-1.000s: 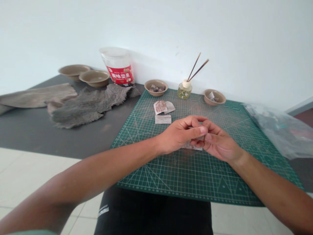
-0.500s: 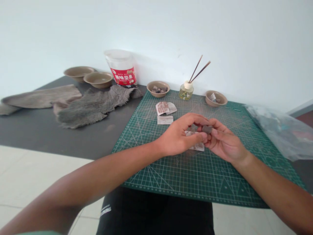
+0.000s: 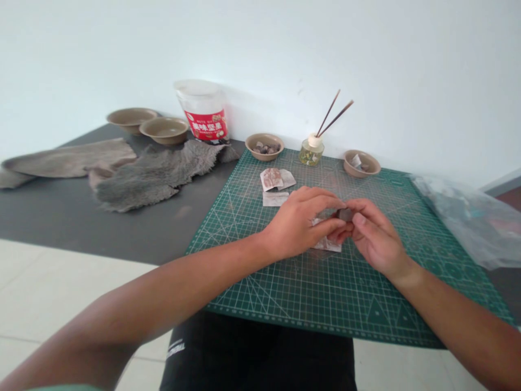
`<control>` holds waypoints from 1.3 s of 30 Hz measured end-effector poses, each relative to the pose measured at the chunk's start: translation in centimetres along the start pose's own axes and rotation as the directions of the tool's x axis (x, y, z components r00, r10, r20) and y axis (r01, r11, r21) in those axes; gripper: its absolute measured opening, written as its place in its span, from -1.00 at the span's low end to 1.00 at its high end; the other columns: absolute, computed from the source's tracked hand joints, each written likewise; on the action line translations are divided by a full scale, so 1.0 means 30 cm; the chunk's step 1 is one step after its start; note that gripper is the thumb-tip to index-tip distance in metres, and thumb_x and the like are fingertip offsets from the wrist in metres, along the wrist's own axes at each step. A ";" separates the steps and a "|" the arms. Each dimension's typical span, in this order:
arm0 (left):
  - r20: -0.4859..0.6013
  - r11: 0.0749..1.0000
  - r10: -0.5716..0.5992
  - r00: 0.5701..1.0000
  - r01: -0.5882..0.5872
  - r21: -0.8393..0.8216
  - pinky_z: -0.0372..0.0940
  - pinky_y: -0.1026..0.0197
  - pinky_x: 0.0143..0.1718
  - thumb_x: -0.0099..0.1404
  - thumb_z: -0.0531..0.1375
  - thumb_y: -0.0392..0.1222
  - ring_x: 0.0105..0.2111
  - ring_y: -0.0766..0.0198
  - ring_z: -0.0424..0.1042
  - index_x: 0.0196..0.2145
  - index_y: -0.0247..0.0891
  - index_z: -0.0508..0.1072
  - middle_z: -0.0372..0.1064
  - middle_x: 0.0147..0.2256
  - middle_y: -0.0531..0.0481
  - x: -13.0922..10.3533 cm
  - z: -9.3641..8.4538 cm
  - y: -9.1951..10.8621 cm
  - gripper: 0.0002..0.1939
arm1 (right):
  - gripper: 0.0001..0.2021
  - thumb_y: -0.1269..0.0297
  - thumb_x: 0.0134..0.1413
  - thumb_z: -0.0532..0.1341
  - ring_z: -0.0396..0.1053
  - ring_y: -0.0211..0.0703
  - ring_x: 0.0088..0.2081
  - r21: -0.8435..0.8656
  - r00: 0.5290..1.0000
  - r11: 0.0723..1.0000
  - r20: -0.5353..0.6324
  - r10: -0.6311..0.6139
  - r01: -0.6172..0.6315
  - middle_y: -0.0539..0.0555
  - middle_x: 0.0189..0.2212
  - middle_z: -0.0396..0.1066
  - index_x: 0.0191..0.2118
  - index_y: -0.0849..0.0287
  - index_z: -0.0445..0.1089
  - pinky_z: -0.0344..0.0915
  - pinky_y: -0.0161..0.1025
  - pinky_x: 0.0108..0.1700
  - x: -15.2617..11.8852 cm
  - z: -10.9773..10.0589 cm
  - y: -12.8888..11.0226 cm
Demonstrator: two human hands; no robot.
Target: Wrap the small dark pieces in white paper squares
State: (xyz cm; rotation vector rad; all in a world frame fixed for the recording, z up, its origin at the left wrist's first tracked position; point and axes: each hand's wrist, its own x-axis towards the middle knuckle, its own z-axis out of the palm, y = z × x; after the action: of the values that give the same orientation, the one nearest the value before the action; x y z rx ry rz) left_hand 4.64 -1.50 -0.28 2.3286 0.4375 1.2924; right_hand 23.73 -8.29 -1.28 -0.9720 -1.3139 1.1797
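Note:
A small dark grey-brown piece (image 3: 345, 215) is pinched between my two hands above the green cutting mat (image 3: 280, 288). My left hand (image 3: 301, 222) grips its left side with thumb and fingertips. From the right, the thumb and fingers of my right hand (image 3: 376, 236) close on the same piece. A stained pale paper (image 3: 329, 244) lies beneath, partly covered by my left hand. Farther back on the mat are more papers, one with a reddish-brown stain (image 3: 271, 178) and a flat pale one (image 3: 273, 199).
A bowl of dark pieces (image 3: 265, 156), a reed diffuser (image 3: 311, 152) and another bowl (image 3: 359, 172) line the back. Plastic bags (image 3: 468, 217) lie right. Grey cloth (image 3: 142, 182), two bowls and a red-labelled tub (image 3: 207, 125) stand left.
My right hand's fingers have shifted around the dark piece, with the index finger now straighter along its top. The piece stays between both hands, at nearly the same place.

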 end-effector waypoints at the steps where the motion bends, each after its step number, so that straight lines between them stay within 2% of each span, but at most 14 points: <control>1: -0.003 1.000 0.013 1.000 -0.013 0.027 0.34 0.07 0.03 0.31 0.30 -0.23 -0.05 0.18 0.47 -0.11 -0.26 0.50 0.51 -0.10 -0.09 -0.001 0.003 0.001 -0.80 | -0.74 0.06 0.24 0.26 0.52 -0.15 -0.38 -0.066 0.999 0.997 -0.028 -0.042 0.041 -0.01 -0.38 0.51 -0.05 0.04 0.35 0.46 -0.22 -0.36 -0.003 0.003 0.004; 5: -0.001 0.996 0.036 0.999 -0.036 0.087 0.36 0.10 -0.01 0.32 0.29 -0.23 -0.09 0.20 0.48 -0.13 -0.26 0.52 0.52 -0.13 -0.08 -0.005 0.016 0.000 -0.84 | -0.79 0.11 0.23 0.28 0.45 -0.21 -0.49 -0.273 0.989 0.959 -0.099 -0.108 0.077 -0.06 -0.50 0.45 -0.12 0.06 0.34 0.40 -0.27 -0.43 -0.007 0.014 0.007; 12: 0.023 0.996 0.045 0.999 -0.046 0.071 0.36 0.10 -0.01 0.34 0.28 -0.17 -0.09 0.19 0.48 -0.13 -0.25 0.51 0.51 -0.13 -0.08 -0.012 0.019 -0.009 -0.83 | -0.77 0.04 0.32 0.17 0.38 -0.20 -0.52 -0.415 0.978 0.906 -0.135 -0.156 0.087 -0.05 -0.56 0.39 -0.25 0.09 0.37 0.34 -0.26 -0.46 -0.006 0.023 -0.017; 14: 0.018 0.997 0.048 0.999 -0.049 0.064 0.36 0.10 -0.01 0.34 0.28 -0.17 -0.09 0.19 0.48 -0.13 -0.25 0.51 0.51 -0.13 -0.08 -0.013 0.018 -0.008 -0.83 | -0.73 0.03 0.35 0.11 0.36 -0.19 -0.51 -0.459 0.976 0.884 -0.139 -0.165 0.084 -0.03 -0.56 0.38 -0.27 0.08 0.39 0.33 -0.25 -0.44 -0.001 0.018 -0.022; 16: 0.008 0.998 0.027 1.000 -0.027 0.051 0.36 0.12 -0.02 0.33 0.28 -0.19 -0.09 0.20 0.47 -0.12 -0.25 0.49 0.51 -0.12 -0.07 -0.011 0.014 -0.006 -0.82 | -0.72 0.04 0.38 0.06 0.39 -0.15 -0.43 -0.534 0.977 0.842 -0.127 -0.168 0.075 0.00 -0.47 0.42 -0.20 0.06 0.42 0.35 -0.21 -0.37 0.009 0.002 -0.020; 18: -0.004 0.999 -0.038 0.999 0.038 0.030 0.38 0.16 -0.10 0.33 0.28 -0.21 -0.14 0.23 0.47 -0.10 -0.25 0.47 0.49 -0.12 -0.06 -0.007 0.008 -0.005 -0.81 | -0.75 0.06 0.38 0.07 0.42 -0.08 -0.28 -0.654 0.983 0.752 -0.069 -0.169 0.083 0.06 -0.29 0.47 -0.08 0.03 0.42 0.38 -0.13 -0.21 0.024 -0.025 -0.013; 20: -0.031 0.991 -0.131 0.991 0.131 0.008 0.38 0.21 -0.18 0.32 0.29 -0.22 -0.23 0.28 0.46 -0.10 -0.25 0.45 0.49 -0.15 -0.03 -0.002 -0.001 -0.006 -0.79 | -0.74 0.09 0.31 0.16 0.40 0.05 -0.10 -0.774 0.987 0.618 0.056 -0.152 0.139 0.11 -0.11 0.47 0.02 0.03 0.39 0.33 0.02 -0.02 0.038 -0.058 -0.005; 23: -0.072 0.967 -0.255 0.964 0.254 -0.027 0.36 0.24 -0.25 0.30 0.30 -0.22 -0.31 0.33 0.44 -0.12 -0.25 0.43 0.48 -0.22 0.02 0.007 -0.015 -0.010 -0.79 | -0.52 0.09 0.14 0.31 0.28 0.22 0.11 -0.853 0.959 0.443 0.279 -0.057 0.274 0.16 0.06 0.40 0.17 0.01 0.32 0.19 0.23 0.16 0.047 -0.099 0.001; 26: -0.079 0.943 -0.331 0.940 0.328 -0.055 0.35 0.23 -0.25 0.31 0.28 -0.21 -0.31 0.33 0.42 -0.13 -0.25 0.43 0.47 -0.23 0.02 0.013 -0.025 -0.013 -0.81 | -0.34 0.04 0.09 0.34 0.17 0.29 0.21 -0.873 0.927 0.356 0.371 0.046 0.332 0.20 0.18 0.30 0.28 0.01 0.22 0.12 0.31 0.22 0.042 -0.121 -0.001; 28: -0.081 0.934 -0.356 0.931 0.351 -0.069 0.34 0.23 -0.24 0.31 0.28 -0.20 -0.31 0.32 0.41 -0.14 -0.25 0.43 0.47 -0.24 0.03 0.016 -0.027 -0.015 -0.82 | -0.34 0.03 0.10 0.33 0.19 0.28 0.20 -0.881 0.924 0.344 0.374 0.085 0.324 0.21 0.19 0.30 0.29 0.02 0.21 0.14 0.30 0.21 0.038 -0.126 -0.004; 32: -0.083 0.922 -0.383 0.920 0.375 -0.093 0.34 0.22 -0.23 0.29 0.29 -0.19 -0.30 0.32 0.41 -0.16 -0.26 0.44 0.46 -0.25 0.03 0.018 -0.023 -0.018 -0.81 | -0.39 0.02 0.11 0.32 0.26 0.22 0.13 -0.886 0.927 0.381 0.342 0.153 0.264 0.18 0.10 0.34 0.26 0.00 0.25 0.21 0.26 0.17 0.037 -0.127 -0.008; 39: -0.028 0.885 -0.458 0.888 0.453 -0.106 0.32 0.26 -0.26 0.30 0.27 -0.18 -0.31 0.33 0.42 -0.16 -0.24 0.45 0.45 -0.29 0.06 0.021 -0.021 -0.016 -0.83 | -0.38 0.12 0.07 0.35 0.31 0.14 0.09 -0.849 0.952 0.510 0.257 0.169 0.138 0.12 0.04 0.27 0.24 -0.06 0.20 0.26 0.13 0.17 0.035 -0.121 -0.023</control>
State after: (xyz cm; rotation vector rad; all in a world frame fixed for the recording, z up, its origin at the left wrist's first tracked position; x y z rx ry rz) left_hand 4.39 -0.65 0.22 1.9520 0.8618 1.1121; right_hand 27.28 -6.98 -0.62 -1.5411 -2.2671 0.6231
